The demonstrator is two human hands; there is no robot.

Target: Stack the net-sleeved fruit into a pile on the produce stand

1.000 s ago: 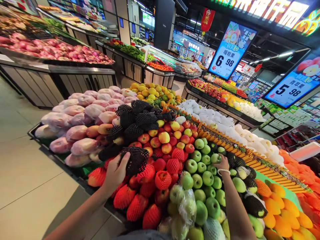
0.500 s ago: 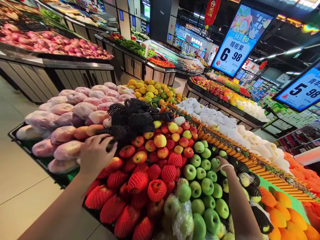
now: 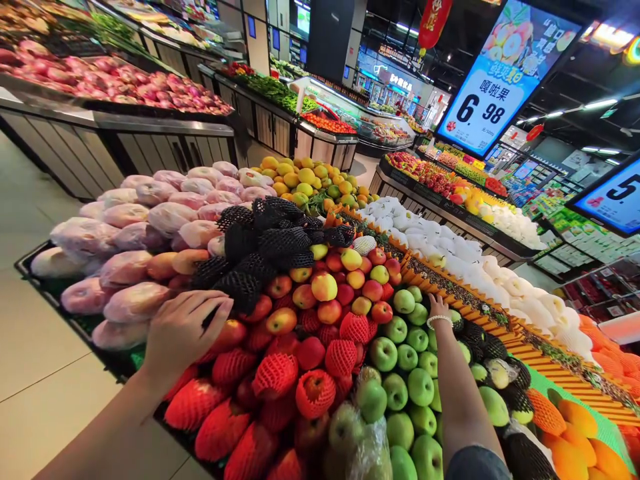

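My left hand (image 3: 187,328) is over the pile's left side, between the bagged pink fruit (image 3: 137,303) and the red apples (image 3: 281,320). Its fingers are loosely bent, with a gap to the thumb and nothing seen in it. Just beyond its fingertips lie black foam nets (image 3: 273,233). My right hand (image 3: 439,308), small in view and with a beaded bracelet at its wrist, is at the back of the green apples (image 3: 421,387), fingers stretched out beside the orange divider (image 3: 453,283). Red foam-netted apples (image 3: 277,375) fill the near middle.
White-netted fruit (image 3: 420,230) lies beyond the divider. Oranges (image 3: 575,420) are at the near right, yellow-green citrus (image 3: 305,180) at the back. A stand of red onions (image 3: 110,83) is at far left. A price screen (image 3: 505,80) hangs at upper right.
My left hand has drawn down and back from the black foam nets. My right hand has shifted from a green apple toward the divider, its fingers now straighter. The view has moved slightly.
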